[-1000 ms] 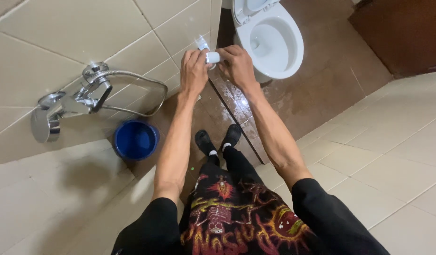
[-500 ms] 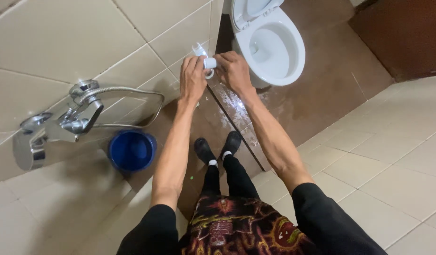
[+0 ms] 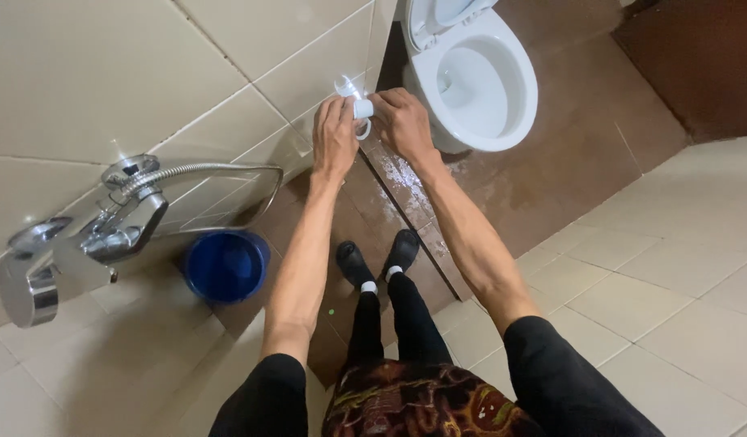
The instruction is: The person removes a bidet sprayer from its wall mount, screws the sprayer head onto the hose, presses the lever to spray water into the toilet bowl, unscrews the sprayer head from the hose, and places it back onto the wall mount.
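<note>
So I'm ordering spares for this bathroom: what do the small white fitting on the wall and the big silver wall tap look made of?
The small white wall fitting looks like matt plastic: opaque, no glints. The big silver wall tap looks like chrome-plated metal, going by its mirror-like reflections, though plated plastic cannot be excluded. Its ribbed silver hose looks like metal too.

Tiled bathroom. Wall (image 3: 106, 65): large glossy beige tiles, pale grout. Floor (image 3: 551, 162): brown tiles, wet, near a white toilet (image 3: 479, 81) with raised seat; beige tiles (image 3: 673, 275) to the right. Chrome mixer tap (image 3: 74, 251) with coiled metal hose (image 3: 220, 170) on the wall. Blue bucket (image 3: 224, 265) below it. Even, soft light.
</note>
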